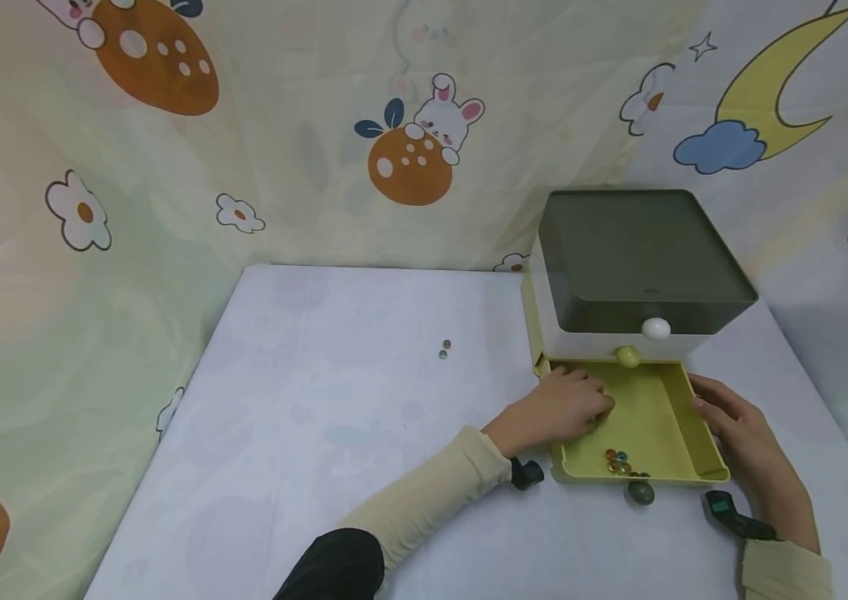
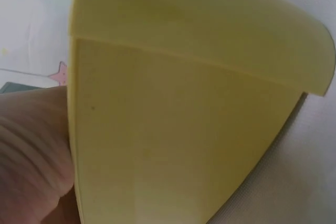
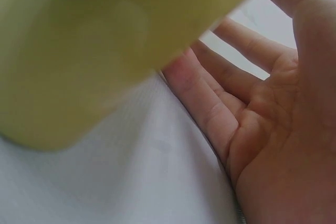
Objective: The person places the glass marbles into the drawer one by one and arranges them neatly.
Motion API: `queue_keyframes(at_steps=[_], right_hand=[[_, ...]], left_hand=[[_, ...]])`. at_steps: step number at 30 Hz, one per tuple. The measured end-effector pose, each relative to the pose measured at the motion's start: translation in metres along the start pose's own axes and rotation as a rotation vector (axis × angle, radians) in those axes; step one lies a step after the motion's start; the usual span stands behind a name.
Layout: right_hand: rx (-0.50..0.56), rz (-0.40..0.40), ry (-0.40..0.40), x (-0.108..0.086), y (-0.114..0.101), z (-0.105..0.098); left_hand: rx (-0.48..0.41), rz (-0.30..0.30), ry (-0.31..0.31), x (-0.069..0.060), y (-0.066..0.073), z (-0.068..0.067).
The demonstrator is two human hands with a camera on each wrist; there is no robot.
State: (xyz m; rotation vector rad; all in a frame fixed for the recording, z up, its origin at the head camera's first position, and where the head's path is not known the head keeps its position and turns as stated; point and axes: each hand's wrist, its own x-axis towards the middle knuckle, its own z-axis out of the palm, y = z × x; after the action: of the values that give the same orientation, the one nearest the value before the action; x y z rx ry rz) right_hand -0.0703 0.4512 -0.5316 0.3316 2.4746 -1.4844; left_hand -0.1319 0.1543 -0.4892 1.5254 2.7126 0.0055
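A yellow-green drawer (image 1: 664,417) stands pulled out from a small desktop drawer unit (image 1: 649,250). Several small glassy marbles (image 1: 617,461), amber and blue, lie near its front wall. Over the drawer's left wall reaches my left hand (image 1: 566,404), fingers bent down inside; the fingertips are hidden, and whether they hold anything cannot be seen. The left wrist view is mostly filled by the drawer's outer side (image 2: 157,129). On the right, my right hand (image 1: 742,425) rests against the drawer's outer wall, its fingers (image 3: 210,103) fairly straight and its thumb near the rim.
Two more marbles (image 1: 445,349) lie on the white tabletop (image 1: 319,375), left of the unit. A dark green knob (image 1: 641,492) sticks out from the drawer front; a white knob (image 1: 655,328) and a yellow-green knob (image 1: 628,357) sit above. A patterned cloth (image 1: 304,167) hangs behind.
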Motion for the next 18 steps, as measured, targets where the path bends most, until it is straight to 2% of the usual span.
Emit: queue_keyframes(at_steps=[3, 11, 18], right_hand=[[0.004, -0.006, 0.006, 0.0, 0.0, 0.0], [-0.005, -0.022, 0.011, 0.0, -0.001, 0.001], [-0.006, -0.004, -0.005, 0.0, -0.001, 0.0]], left_hand=[[-0.03, 0.011, 0.003, 0.0, -0.002, 0.0], [-0.071, 0.059, 0.058, -0.008, -0.011, 0.003], [-0.076, 0.112, 0.16, -0.024, -0.021, 0.0]])
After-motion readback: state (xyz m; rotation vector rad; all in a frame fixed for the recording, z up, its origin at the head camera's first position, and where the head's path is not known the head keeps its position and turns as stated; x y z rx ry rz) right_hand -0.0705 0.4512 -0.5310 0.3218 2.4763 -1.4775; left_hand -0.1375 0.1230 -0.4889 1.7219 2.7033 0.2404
